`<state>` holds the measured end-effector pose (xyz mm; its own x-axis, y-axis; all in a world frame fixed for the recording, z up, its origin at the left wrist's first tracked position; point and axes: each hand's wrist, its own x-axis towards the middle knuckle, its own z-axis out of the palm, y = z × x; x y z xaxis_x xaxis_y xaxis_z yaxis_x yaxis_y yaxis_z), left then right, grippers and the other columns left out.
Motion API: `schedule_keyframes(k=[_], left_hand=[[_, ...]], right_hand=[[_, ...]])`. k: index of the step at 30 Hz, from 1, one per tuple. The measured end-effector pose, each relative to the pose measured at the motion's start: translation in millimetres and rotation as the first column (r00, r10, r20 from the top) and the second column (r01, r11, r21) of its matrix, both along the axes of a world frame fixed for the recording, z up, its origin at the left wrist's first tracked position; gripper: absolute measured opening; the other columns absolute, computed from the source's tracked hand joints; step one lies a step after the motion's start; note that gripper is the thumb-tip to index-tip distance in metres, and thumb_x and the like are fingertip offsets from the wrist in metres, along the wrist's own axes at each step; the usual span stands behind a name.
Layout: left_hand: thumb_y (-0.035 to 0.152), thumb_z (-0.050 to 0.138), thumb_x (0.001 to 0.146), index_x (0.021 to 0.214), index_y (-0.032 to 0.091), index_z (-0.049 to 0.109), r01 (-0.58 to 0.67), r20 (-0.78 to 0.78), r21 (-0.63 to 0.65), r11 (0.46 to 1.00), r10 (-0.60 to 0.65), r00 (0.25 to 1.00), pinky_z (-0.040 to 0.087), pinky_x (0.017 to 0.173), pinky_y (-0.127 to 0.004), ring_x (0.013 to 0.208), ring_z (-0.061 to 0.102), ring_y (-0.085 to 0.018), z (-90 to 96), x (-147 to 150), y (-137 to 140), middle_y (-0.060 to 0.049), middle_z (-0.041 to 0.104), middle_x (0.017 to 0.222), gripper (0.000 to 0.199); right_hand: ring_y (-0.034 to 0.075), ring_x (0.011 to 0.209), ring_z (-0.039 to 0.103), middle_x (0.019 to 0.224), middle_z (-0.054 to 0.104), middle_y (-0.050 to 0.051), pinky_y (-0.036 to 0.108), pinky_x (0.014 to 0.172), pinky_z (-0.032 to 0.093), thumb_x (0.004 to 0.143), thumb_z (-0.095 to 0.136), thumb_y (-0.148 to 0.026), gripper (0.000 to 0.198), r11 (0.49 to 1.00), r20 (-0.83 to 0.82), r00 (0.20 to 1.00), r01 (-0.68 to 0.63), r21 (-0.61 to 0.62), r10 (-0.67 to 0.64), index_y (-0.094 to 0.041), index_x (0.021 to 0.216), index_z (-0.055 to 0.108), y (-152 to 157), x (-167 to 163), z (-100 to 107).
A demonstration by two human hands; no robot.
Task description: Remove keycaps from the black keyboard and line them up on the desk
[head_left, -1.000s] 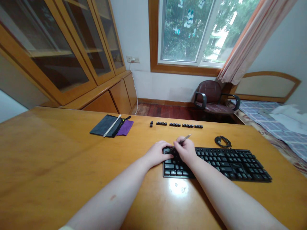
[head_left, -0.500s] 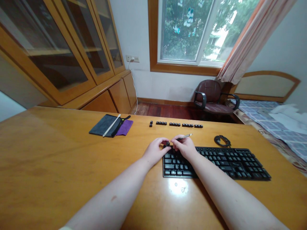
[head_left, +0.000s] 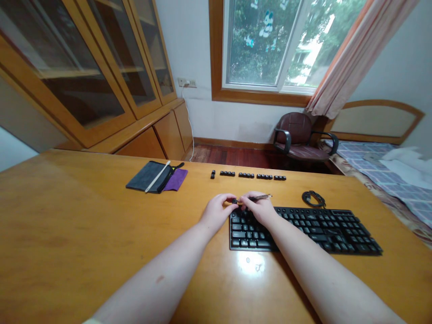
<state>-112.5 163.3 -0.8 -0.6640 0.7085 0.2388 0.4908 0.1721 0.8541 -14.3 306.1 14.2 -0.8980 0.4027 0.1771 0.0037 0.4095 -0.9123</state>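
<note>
On a glossy wooden desk (head_left: pixel 84 234), small black keycap (head_left: pixel 234 200) pinched in left hand (head_left: pixel 218 210), thin metal tool (head_left: pixel 259 197) gripped by right hand (head_left: pixel 259 209), above black keyboard (head_left: pixel 310 229), removed keycaps (head_left: pixel 249 175) rowed beyond, window (head_left: pixel 270 42) behind.

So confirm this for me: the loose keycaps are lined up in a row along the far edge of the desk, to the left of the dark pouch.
Not quite. The head view shows the loose keycaps in a row near the far edge of the desk, but they lie to the right of the dark pouch, not to its left. The rest stands.
</note>
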Motion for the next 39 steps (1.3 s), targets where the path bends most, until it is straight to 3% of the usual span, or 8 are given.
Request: schedule_keyframes(k=[4,8,14,17,25,29,39], left_hand=[[0.024,0.065,0.072,0.092,0.021,0.065,0.006,-0.014,0.004,1.0,-0.006,1.0,0.048,0.086,-0.035,0.09,0.062,-0.019,1.1,0.5,-1.0,-0.003,0.068,0.092,0.02],[0.024,0.064,0.073,0.091,0.02,0.065,0.008,0.013,0.013,1.0,-0.008,1.0,0.048,0.087,-0.035,0.09,0.062,-0.019,0.0,0.0,-0.7,-0.003,0.068,0.092,0.019],[0.022,0.064,0.072,0.092,0.019,0.064,-0.029,0.064,0.061,0.998,0.026,0.998,0.049,0.085,-0.033,0.088,0.062,-0.018,-5.6,-2.2,0.4,-0.004,0.067,0.092,0.02],[0.021,0.065,0.072,0.092,0.02,0.066,-0.022,0.058,0.068,0.997,0.018,0.998,0.049,0.085,-0.033,0.089,0.063,-0.018,-7.6,-2.6,0.1,-0.004,0.068,0.093,0.02],[0.032,0.062,0.075,0.096,0.016,0.067,0.024,0.307,0.113,0.993,-0.058,0.95,0.049,0.087,-0.034,0.091,0.064,-0.02,-11.9,-6.6,4.9,-0.008,0.07,0.096,0.027],[0.035,0.053,0.08,0.094,0.015,0.068,0.037,0.366,0.118,0.992,-0.078,0.927,0.045,0.091,-0.035,0.096,0.062,-0.02,-8.7,-9.0,5.2,-0.008,0.07,0.099,0.029],[0.033,0.056,0.076,0.085,0.015,0.066,0.049,0.418,0.16,0.986,-0.113,0.902,0.044,0.088,-0.032,0.09,0.061,-0.019,-5.4,-9.3,4.6,-0.006,0.069,0.09,0.022]], right_hand=[[0.014,0.053,0.059,0.058,0.065,0.001,0.024,0.052,0.047,0.081,0.057,-0.039,0.025,1.0,0.007,1.0,-0.012,-0.027,0.012,-0.017,0.08,0.07,1.6,-0.4,-2.1],[0.015,0.059,0.061,0.058,0.066,0.002,0.024,0.057,0.048,0.083,0.053,-0.039,0.029,0.997,0.039,0.998,-0.042,0.063,0.04,-0.019,0.074,0.071,1.8,0.6,-0.3],[0.015,0.069,0.064,0.071,0.069,0.002,0.027,0.07,0.049,0.084,0.054,-0.034,0.023,0.964,0.008,0.986,-0.164,0.211,0.166,-0.021,0.093,0.071,-1.9,2.7,10.0],[0.015,0.072,0.065,0.077,0.07,0.003,0.027,0.073,0.05,0.085,0.053,-0.034,0.024,0.954,-0.024,0.974,-0.216,0.209,0.225,-0.022,0.094,0.071,-2.2,2.8,10.3],[0.017,0.078,0.066,0.078,0.072,0.004,0.03,0.076,0.051,0.084,0.053,-0.03,0.02,0.94,-0.011,0.99,-0.13,0.316,0.141,-0.023,0.087,0.072,-1.2,-1.0,4.0],[0.017,0.076,0.067,0.076,0.072,0.004,0.029,0.075,0.052,0.083,0.054,-0.028,0.02,0.934,-0.056,0.987,-0.122,0.337,0.15,-0.021,0.084,0.072,-1.2,-0.3,5.2],[0.016,0.08,0.065,0.085,0.071,0.006,0.029,0.078,0.051,0.082,0.056,-0.026,0.017,0.947,-0.155,0.967,-0.153,0.281,0.202,-0.021,0.085,0.072,-3.0,0.2,5.0]])
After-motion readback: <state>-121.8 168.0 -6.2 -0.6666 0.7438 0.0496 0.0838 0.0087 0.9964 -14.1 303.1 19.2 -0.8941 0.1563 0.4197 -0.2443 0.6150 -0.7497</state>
